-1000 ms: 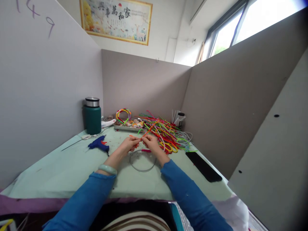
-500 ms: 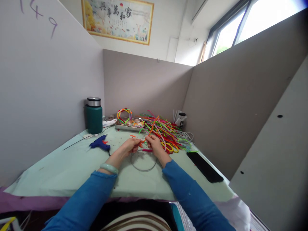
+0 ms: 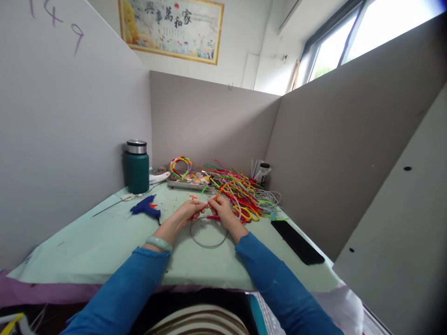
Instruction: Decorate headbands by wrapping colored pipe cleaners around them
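An orange pipe cleaner (image 3: 220, 189) rises from my right hand (image 3: 222, 208) and leans back toward the pile. My right hand is closed on it in a pinch. Close beside it, my left hand (image 3: 190, 210) is pinched shut at the near end of the same pipe cleaner; its fingertips almost meet those of the right. Below both hands a thin grey wire loop (image 3: 208, 247) lies on the table, partly covered by them. A short pink piece (image 3: 212, 217) shows between the hands. Small orange bits (image 3: 193, 197) lie just beyond the left hand.
Behind the hands spreads a pile of colourful pipe cleaners (image 3: 244, 190), beside a metal tray (image 3: 185, 186) of small pieces and a multicoloured ring (image 3: 180, 158). Left are a blue glue gun (image 3: 146, 207) and a green bottle (image 3: 137, 172). A black phone-like slab (image 3: 297, 242) lies right; partitions enclose the table.
The orange pipe cleaner has tipped from steep to a lower slant toward the right. Both hands remain nearly in place, with fingers slightly shifted; the orange between the left fingers shows less.
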A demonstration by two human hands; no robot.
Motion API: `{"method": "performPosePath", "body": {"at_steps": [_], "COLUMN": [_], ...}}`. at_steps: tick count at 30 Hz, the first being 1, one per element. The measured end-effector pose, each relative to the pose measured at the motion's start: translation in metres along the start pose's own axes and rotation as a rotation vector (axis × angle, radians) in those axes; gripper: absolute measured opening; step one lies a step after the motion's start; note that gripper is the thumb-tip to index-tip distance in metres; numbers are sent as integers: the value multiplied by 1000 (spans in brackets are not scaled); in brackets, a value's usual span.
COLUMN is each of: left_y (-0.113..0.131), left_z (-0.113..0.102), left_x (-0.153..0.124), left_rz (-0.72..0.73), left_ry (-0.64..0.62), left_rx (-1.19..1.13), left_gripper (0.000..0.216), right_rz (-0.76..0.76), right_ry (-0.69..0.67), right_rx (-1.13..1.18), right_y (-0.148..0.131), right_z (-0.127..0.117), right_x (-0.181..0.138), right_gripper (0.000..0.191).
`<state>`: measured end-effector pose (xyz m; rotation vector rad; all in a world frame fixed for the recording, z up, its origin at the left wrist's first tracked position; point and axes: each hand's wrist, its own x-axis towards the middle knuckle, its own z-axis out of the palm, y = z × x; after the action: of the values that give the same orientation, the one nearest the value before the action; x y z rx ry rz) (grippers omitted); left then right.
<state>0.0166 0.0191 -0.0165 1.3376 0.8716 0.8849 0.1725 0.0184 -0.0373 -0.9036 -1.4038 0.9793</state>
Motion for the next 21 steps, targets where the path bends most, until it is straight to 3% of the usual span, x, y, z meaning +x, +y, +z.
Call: {"method": "performPosePath", "body": {"at_steps": [4,12,21], "left_y": [2,3,1], "left_z": [2,4,2], "left_x": [-3,-3,-2], "left_rz": [-12,52,11], "left_ry": [-40,-95,88], "left_rx": [-29,143,113], "left_gripper": [34,37,35], "right_rz": [13,73,31], "right_ry": [27,22,47], "right_rx": [15,131,84], "right_y": [1,8,2], "right_z": [-1,-1,-3], "right_x": [0,3,3], "right_gripper": [31,29,33]}}
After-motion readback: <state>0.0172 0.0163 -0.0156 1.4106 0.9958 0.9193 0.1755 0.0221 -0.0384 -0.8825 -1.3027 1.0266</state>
